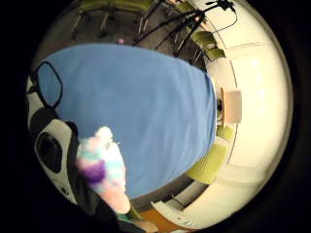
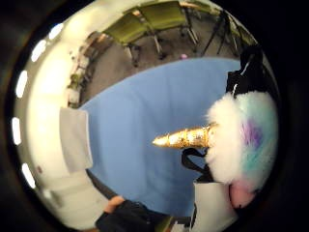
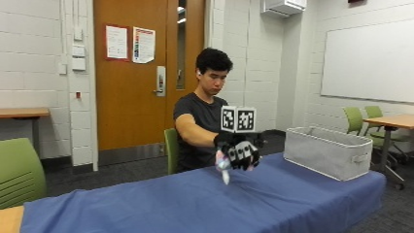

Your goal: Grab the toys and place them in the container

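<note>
Our gloved right hand (image 3: 238, 154) curls around a fluffy unicorn toy (image 3: 223, 167), lifted above the blue table (image 3: 194, 204), its horn hanging down, well short of the grey container (image 3: 326, 153), likely its destination.

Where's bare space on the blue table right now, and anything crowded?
Blue tablecloth lies bare from its near end up to the gloved right hand, which holds the unicorn plush above it. More bare cloth between hand and grey container. Only the container's end is occupied.
</note>
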Tool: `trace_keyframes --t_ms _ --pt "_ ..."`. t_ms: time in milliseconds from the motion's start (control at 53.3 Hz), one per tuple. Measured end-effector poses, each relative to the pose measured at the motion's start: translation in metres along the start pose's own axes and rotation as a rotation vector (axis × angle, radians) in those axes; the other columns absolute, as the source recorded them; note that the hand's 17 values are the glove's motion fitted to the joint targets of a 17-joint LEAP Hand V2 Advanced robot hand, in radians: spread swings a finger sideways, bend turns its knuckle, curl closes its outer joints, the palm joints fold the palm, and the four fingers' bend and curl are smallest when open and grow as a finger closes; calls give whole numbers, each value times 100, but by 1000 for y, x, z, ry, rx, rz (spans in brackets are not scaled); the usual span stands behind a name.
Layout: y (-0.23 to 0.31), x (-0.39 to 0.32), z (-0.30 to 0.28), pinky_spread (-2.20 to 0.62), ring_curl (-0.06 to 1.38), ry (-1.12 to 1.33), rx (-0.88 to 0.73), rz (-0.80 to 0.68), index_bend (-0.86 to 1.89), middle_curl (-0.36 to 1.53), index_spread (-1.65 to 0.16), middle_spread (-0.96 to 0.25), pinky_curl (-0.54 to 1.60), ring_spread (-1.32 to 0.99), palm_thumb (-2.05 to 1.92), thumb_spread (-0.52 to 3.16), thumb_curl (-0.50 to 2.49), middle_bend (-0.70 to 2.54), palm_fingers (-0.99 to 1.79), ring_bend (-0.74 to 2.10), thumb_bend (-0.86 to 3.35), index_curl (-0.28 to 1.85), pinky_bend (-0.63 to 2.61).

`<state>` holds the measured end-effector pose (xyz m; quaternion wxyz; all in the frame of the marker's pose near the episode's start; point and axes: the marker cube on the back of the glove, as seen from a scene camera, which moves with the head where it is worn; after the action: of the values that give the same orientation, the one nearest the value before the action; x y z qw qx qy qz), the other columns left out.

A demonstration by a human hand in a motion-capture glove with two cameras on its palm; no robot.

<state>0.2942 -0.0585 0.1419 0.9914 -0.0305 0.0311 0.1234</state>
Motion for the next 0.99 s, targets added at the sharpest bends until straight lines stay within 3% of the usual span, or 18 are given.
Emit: trace_keyframes --t_ms 169,506,581,806,993 --pt "9 -80 -85 -47 49 -65 142 -119 21 68 -41 -37 39 -41 65 66 73 89 119 122 22 83 83" --pt "40 -287 -215 -48 51 -103 270 -405 19 72 -44 -37 41 -41 62 56 88 92 116 124 22 98 85" --pt "62 -346 -238 -47 51 -162 276 -564 18 72 -44 -37 41 -40 62 55 91 92 115 124 22 100 85" --pt "88 -464 -257 -48 52 -159 291 -606 17 73 -46 -36 42 -41 60 53 101 93 114 125 23 106 86" --pt "63 -474 -234 -48 52 -205 270 -880 16 73 -47 -36 42 -40 59 52 107 94 113 125 23 109 87"
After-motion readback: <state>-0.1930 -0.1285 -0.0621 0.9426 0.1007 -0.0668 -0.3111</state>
